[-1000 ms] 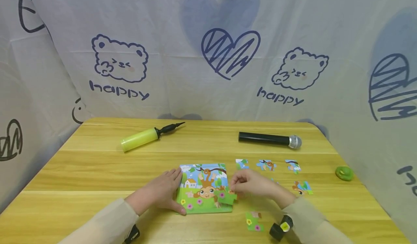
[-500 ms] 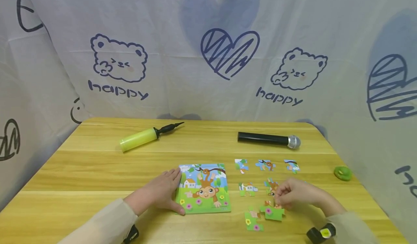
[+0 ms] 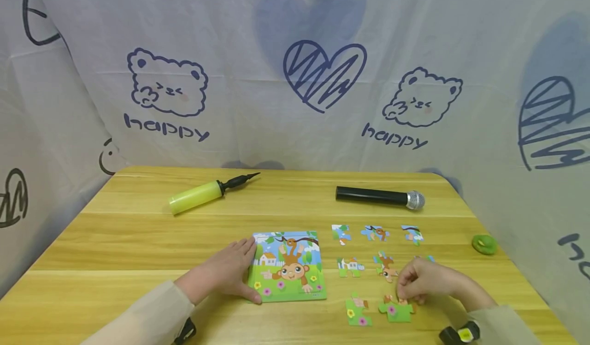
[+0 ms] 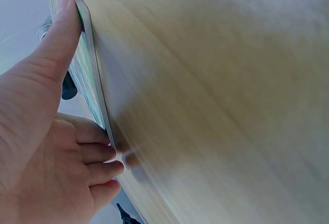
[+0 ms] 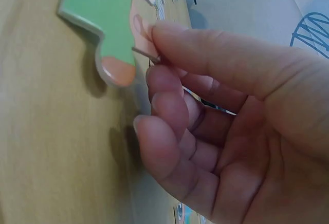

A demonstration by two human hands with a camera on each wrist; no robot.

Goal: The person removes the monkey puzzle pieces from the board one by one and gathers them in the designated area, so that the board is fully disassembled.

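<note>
A monkey-picture puzzle board [image 3: 288, 265] lies flat on the wooden table [image 3: 138, 242]. My left hand [image 3: 235, 272] rests against its left side, fingers straight along the edge and thumb at the near corner; the left wrist view shows the thumb [image 4: 61, 29] pressed on the board's rim [image 4: 95, 90]. To the right, my right hand [image 3: 405, 295] pinches a green puzzle piece [image 3: 397, 311] low on the table. In the right wrist view thumb and forefinger [image 5: 205, 44] grip that piece [image 5: 103, 13] by its edge.
Another green piece [image 3: 359, 311] lies just left of the held one. Several loose pieces [image 3: 375, 232] sit in rows right of the board. A black microphone [image 3: 380, 196] and a yellow hand pump [image 3: 207, 194] lie farther back. A small green object [image 3: 484, 243] sits near the right edge.
My right hand carried the green piece from the board's lower right corner rightward and toward me, down to the table beside the other green piece. The left hand stayed put.
</note>
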